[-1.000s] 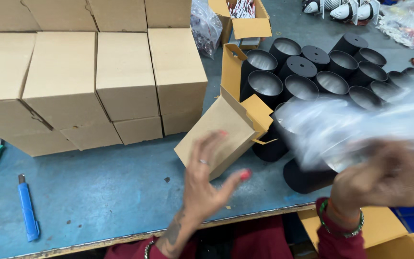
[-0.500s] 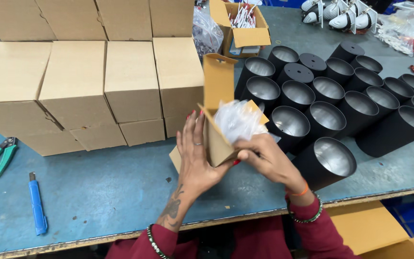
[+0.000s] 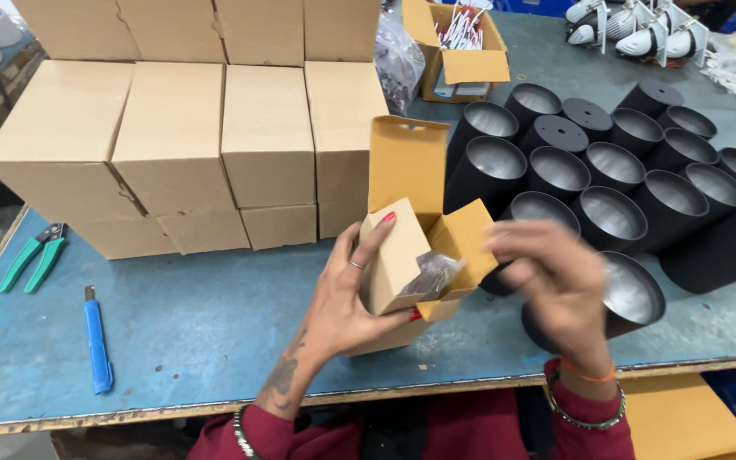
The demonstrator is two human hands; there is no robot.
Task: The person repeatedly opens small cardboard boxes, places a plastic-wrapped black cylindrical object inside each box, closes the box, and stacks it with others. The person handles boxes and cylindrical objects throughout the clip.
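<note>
Since half a second ago the right hand (image 3: 555, 281) has come up out of the small carton (image 3: 411, 255), and the clear plastic wrap (image 3: 433, 273) that was bunched above the opening is now sitting down inside it. The carton has also tipped more upright, its top flap standing tall.

In the head view, the left hand (image 3: 355, 290) is gripping the small carton from the side, fingers spread along its front face and thumb curling underneath, holding it tilted with its lower edge on the blue table (image 3: 198, 332). The right hand is hovering just to the right of the carton, blurred by motion, fingers loosely parted and holding nothing that can be made out. Right behind that hand a black cylinder (image 3: 623, 298) is lying on its side, silver inside showing. More black cylinders (image 3: 606, 170) are standing in rows to the carton's right. Closed cardboard boxes (image 3: 172, 145) are stacked to its left and behind. Further left of the carton a blue utility knife (image 3: 97, 341) and green pliers (image 3: 34, 255) are lying on the table.
</note>
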